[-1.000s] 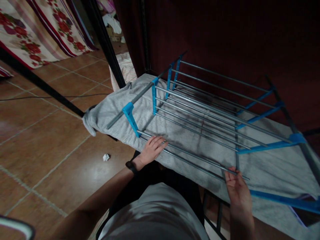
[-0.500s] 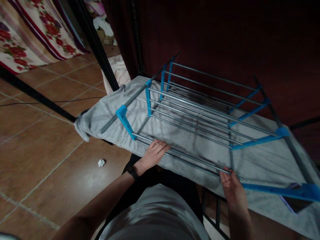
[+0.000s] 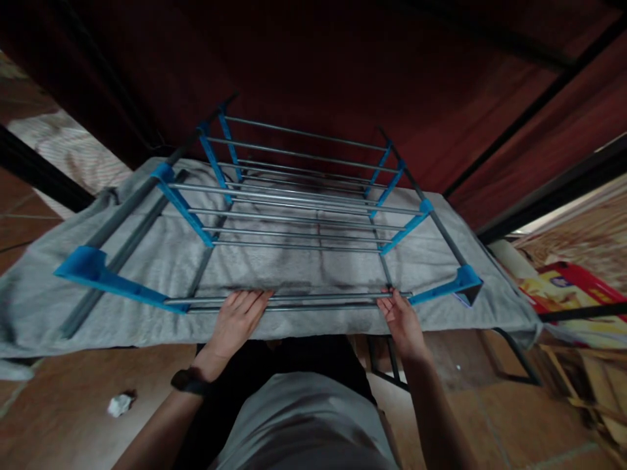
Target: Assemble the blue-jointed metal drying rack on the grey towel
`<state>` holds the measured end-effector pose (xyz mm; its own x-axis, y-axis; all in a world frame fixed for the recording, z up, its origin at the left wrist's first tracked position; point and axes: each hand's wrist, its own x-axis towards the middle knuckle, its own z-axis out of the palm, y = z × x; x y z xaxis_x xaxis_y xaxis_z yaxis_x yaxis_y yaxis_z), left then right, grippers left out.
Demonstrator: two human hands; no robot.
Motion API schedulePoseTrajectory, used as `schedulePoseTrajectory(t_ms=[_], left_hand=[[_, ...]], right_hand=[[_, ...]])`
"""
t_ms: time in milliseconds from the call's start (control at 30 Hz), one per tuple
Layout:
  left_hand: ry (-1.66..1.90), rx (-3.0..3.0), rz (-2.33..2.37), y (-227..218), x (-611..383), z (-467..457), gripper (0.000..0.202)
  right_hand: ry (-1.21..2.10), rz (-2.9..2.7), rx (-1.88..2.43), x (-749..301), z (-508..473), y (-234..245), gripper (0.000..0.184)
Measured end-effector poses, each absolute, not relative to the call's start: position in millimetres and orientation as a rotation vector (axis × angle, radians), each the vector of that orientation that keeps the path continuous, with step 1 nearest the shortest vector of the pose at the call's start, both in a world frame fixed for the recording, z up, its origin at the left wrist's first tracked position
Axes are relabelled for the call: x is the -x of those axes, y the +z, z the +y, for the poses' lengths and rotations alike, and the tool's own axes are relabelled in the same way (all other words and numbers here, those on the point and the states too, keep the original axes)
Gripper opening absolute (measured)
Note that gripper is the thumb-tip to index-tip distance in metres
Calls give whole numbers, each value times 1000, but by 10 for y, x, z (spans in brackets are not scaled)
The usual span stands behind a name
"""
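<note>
A folding drying rack [image 3: 304, 196] of grey metal rods and blue plastic side pieces lies on a grey towel [image 3: 147, 254]. My left hand [image 3: 238, 320] rests flat on the nearest pair of rods [image 3: 313, 301], fingers stretched out over them. My right hand [image 3: 402, 321] touches the right end of the same rods, beside a blue bracket [image 3: 443, 287], with its fingertips against the rod. A black watch [image 3: 189, 382] sits on my left wrist.
A dark red curtain [image 3: 343, 78] hangs behind the rack. Black frame bars [image 3: 543, 189] run at the right and left. A crumpled white scrap [image 3: 117, 405] lies on the brown tiled floor. Colourful printed items [image 3: 563, 290] lie at the right.
The view has swung to the right, so the rack now sits square in front of me. Both hands stay on the nearest rods; the flowered cloth at the left has gone out of view.
</note>
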<state>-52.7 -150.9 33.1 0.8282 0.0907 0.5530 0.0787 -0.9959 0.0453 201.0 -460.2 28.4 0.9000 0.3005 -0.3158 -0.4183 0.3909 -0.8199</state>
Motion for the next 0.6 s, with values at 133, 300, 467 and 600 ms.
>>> schedulePoseTrajectory(t_ms=[133, 300, 467, 600], left_hand=[[887, -2993, 149, 352, 521, -1514, 29], [860, -3055, 136, 348, 525, -1505, 28], [842, -3106, 112, 320, 533, -1485, 27], [864, -3120, 80, 294, 552, -1467, 28]], right_hand=[[455, 146, 1071, -2023, -4595, 281, 24], [447, 173, 1070, -2056, -4601, 266, 22], [421, 204, 1060, -2094, -4684, 241, 21], [452, 230, 1043, -2128, -4762, 222, 25]])
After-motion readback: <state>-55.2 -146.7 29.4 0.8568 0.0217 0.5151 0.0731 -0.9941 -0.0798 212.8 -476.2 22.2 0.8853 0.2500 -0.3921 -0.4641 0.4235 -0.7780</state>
